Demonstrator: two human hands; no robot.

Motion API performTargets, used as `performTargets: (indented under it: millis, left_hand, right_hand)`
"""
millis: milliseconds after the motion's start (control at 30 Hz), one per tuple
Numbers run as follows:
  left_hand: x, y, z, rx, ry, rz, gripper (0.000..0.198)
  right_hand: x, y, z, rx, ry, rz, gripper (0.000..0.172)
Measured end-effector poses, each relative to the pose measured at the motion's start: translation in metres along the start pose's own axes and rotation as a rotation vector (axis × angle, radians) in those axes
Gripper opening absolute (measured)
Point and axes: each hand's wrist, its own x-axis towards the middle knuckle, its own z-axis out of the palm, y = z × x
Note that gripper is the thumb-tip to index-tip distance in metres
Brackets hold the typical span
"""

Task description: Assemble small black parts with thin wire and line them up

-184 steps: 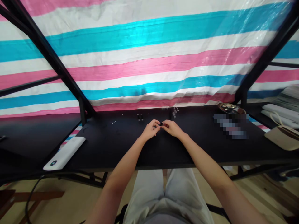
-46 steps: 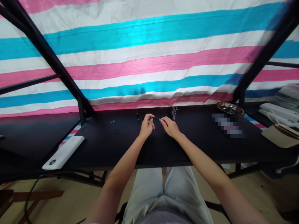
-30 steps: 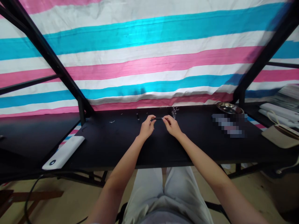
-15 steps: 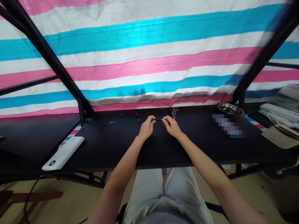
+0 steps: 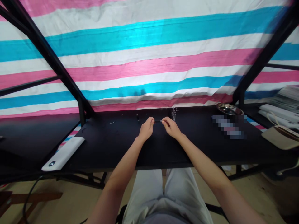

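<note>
One dark piece has gone from beyond my left hand [image 5: 146, 128], its twin [image 5: 137, 118] left lying; that hand and my right hand [image 5: 171, 126] pinch opposite ends of a black rod [image 5: 158, 121] between them, probably to keep it steady

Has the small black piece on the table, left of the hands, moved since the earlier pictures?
No: the small black piece shows no visible shift relative to the table's far edge.
</note>
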Motion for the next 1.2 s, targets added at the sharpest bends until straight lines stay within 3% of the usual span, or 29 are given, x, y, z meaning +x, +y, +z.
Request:
performTargets:
  millis: [267, 667, 1000, 1200]
  left_hand:
    - [0.000, -0.002, 0.001, -0.030, 0.013, 0.011, 0.033]
    - [0.001, 0.003, 0.007, -0.251, 0.019, -0.035, 0.040]
    - [0.008, 0.001, 0.011, -0.561, -0.098, -0.216, 0.042]
    - [0.009, -0.005, 0.013, -0.562, -0.083, -0.216, 0.041]
  right_hand:
    - [0.000, -0.002, -0.001, 0.010, 0.000, -0.021, 0.023]
    - [0.002, -0.003, -0.004, 0.024, 0.041, -0.061, 0.023]
    - [0.002, -0.001, -0.005, 0.020, 0.058, -0.095, 0.020]
    - [-0.001, -0.002, -0.005, -0.010, 0.030, -0.018, 0.020]
